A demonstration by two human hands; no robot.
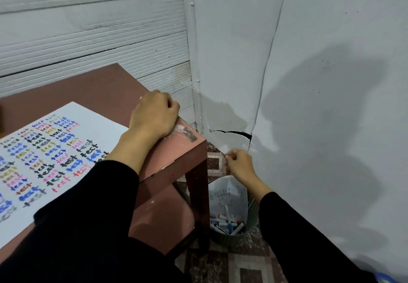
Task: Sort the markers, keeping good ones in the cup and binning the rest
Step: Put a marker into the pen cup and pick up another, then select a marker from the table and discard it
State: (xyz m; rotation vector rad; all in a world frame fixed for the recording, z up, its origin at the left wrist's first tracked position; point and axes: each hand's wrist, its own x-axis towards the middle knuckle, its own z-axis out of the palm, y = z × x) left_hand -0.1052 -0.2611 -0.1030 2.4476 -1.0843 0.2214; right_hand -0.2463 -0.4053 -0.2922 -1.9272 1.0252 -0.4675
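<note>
The right hand point(239, 165) hovers above the bin point(229, 218), fingers curled; whether it holds a marker is unclear. Left hand point(154, 117), fingers curled, steadies the table point(174, 150). Best release straight above the bin.

The paper sheet point(66, 150) runs off the left edge, its lower rows of writing cut off and partly covered by the sleeve point(88, 205). The bin point(231, 236) sits half behind the table leg point(198, 194) — its markers point(227, 222) too small to tell apart. What the right hand point(239, 164) pinches — unclear.

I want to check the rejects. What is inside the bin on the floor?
Inside the bin lie many markers in a pile, with a white printed paper against its far wall. Anything beneath the pile is covered.
</note>
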